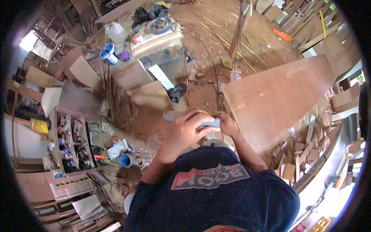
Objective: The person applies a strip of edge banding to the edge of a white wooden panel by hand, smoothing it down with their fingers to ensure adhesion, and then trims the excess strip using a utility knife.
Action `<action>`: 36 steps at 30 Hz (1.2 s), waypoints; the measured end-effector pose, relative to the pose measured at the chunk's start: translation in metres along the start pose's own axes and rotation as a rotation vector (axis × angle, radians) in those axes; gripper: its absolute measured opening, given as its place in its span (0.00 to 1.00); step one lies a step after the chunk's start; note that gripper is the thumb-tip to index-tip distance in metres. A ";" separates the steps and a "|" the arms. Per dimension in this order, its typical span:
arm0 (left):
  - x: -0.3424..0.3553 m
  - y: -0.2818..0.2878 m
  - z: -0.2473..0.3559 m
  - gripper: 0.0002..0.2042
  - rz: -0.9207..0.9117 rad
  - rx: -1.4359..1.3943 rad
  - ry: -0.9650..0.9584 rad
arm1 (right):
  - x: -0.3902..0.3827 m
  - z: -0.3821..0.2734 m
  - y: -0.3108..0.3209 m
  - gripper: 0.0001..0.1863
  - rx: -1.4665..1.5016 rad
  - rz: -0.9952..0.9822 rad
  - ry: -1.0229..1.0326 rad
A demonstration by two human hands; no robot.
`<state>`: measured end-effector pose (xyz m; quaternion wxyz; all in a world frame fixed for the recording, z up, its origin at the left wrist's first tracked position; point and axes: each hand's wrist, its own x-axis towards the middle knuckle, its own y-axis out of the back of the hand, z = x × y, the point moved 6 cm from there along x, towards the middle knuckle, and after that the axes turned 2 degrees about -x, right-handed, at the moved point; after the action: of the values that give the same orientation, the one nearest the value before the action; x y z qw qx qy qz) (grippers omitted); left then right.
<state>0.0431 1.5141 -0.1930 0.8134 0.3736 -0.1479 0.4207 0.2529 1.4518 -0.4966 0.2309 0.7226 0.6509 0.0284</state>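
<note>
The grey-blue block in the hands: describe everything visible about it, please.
The grey-blue block is a flat, oblong piece with a matte surface; its material cannot be told. It lies roughly level, held in front of the person's chest above the reddish dirt floor. The left hand covers most of its middle from above, so only its left end and right end show. The right hand touches its right end. A large brown board lies just to its right, apparently apart from it.
</note>
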 end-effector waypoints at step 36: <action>0.336 0.044 -0.591 0.16 0.386 -0.875 0.648 | 0.478 -0.330 0.256 0.17 0.123 0.570 0.665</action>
<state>0.1670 2.1557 -0.3858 0.8045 -0.1794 -0.1172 0.5540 0.4503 1.9940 -0.2318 -0.0517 0.8372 0.4650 0.2833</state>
